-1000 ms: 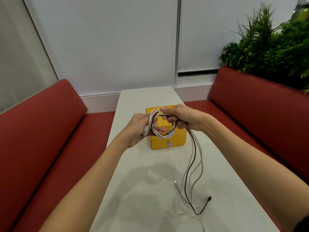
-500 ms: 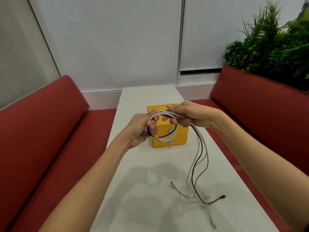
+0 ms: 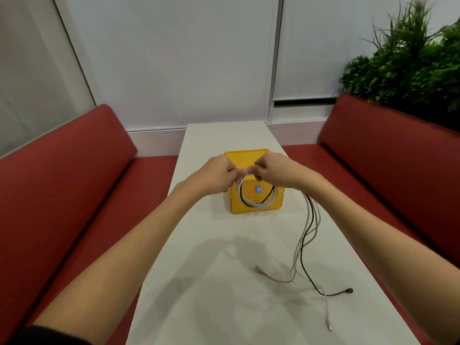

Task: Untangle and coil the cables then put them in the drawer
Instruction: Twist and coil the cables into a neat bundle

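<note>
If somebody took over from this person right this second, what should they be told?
Left hand and right hand both pinch the top of the cable coil, which hangs in front of the yellow drawer box.
Loose tails trail from the right hand down onto the white table.
Done: a few loops wound, white and black together.
Left: wind in the tails, open the drawer, which looks closed, and put the cables in.

The top of the coiled white and black cables (image 3: 251, 204) is hidden behind the curled fingers of the left hand (image 3: 216, 178) and right hand (image 3: 271, 170), as is part of the yellow plastic drawer box (image 3: 245, 158). The loose plug ends (image 3: 350, 290) are too small to be identified.
</note>
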`<control>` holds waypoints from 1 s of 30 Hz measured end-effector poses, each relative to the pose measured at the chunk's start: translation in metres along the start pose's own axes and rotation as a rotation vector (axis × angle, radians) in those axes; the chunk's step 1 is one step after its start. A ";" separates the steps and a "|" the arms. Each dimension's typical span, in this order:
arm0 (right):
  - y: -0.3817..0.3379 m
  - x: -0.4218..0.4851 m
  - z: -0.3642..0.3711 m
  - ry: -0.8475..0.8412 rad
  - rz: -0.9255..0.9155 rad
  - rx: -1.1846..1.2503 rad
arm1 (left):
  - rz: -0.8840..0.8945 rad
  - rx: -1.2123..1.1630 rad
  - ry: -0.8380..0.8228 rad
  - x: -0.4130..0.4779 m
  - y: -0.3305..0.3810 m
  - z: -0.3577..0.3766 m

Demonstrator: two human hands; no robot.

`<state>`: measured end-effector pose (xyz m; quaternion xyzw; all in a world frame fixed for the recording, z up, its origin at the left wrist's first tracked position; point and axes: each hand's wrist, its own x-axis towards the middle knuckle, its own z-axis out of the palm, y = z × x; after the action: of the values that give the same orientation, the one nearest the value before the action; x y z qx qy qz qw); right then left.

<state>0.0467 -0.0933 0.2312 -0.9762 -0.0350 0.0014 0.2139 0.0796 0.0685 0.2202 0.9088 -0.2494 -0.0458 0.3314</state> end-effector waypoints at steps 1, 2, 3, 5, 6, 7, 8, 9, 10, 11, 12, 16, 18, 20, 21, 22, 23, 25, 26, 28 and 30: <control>-0.001 0.001 0.007 0.111 0.030 -0.050 | -0.115 -0.186 -0.004 0.000 0.003 0.003; -0.001 0.002 0.015 0.204 0.056 -0.070 | -0.233 -0.408 -0.022 0.000 0.008 0.005; 0.000 0.004 0.022 0.268 0.065 -0.055 | -0.320 -0.615 -0.058 -0.002 0.011 0.005; 0.005 0.006 0.032 0.323 0.060 0.037 | -0.375 -0.822 -0.175 -0.005 0.012 0.002; 0.006 0.006 0.033 0.337 0.059 0.116 | -0.368 -0.862 -0.248 -0.007 0.010 0.002; 0.008 0.004 0.033 0.342 0.057 0.225 | -0.348 -0.892 -0.323 -0.010 0.008 0.002; 0.009 0.002 0.032 0.336 0.049 0.357 | -0.322 -0.929 -0.393 -0.013 0.005 0.002; 0.009 -0.001 0.031 0.311 0.039 0.502 | -0.294 -0.983 -0.454 -0.015 0.001 0.004; 0.008 -0.004 0.030 0.275 0.027 0.638 | -0.265 -1.049 -0.500 -0.018 -0.003 0.007; 0.008 -0.005 0.031 0.241 0.011 0.737 | -0.242 -1.112 -0.525 -0.020 -0.006 0.010; 0.009 -0.006 0.033 0.217 -0.005 0.793 | -0.229 -1.153 -0.527 -0.021 -0.008 0.013; 0.013 -0.006 0.039 0.165 -0.017 0.826 | -0.293 -1.140 -0.397 -0.019 -0.011 0.025; 0.011 -0.008 0.039 0.130 -0.025 0.825 | -0.317 -1.058 -0.276 -0.018 -0.012 0.031; 0.008 -0.010 0.038 0.072 -0.025 0.835 | -0.331 -0.964 -0.131 -0.017 -0.013 0.037; 0.006 -0.011 0.037 0.047 -0.018 0.839 | -0.335 -0.944 -0.068 -0.016 -0.014 0.041; 0.003 -0.011 0.036 0.027 0.000 0.839 | -0.340 -0.934 -0.018 -0.016 -0.015 0.044; 0.002 -0.011 0.035 0.016 0.028 0.834 | -0.348 -0.922 0.021 -0.015 -0.015 0.047; -0.001 -0.012 0.035 0.019 0.078 0.799 | -0.361 -0.858 0.099 -0.014 -0.014 0.050; -0.002 -0.013 0.035 0.033 0.086 0.770 | -0.359 -0.813 0.138 -0.015 -0.012 0.052; -0.004 -0.012 0.037 0.093 0.077 0.707 | -0.347 -0.737 0.221 -0.018 -0.006 0.054; -0.003 -0.010 0.041 0.190 0.059 0.651 | -0.311 -0.685 0.264 -0.020 -0.003 0.058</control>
<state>0.0359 -0.0744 0.1954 -0.8532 0.0158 -0.0723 0.5163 0.0487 0.0468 0.1717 0.7707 -0.0344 -0.0589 0.6336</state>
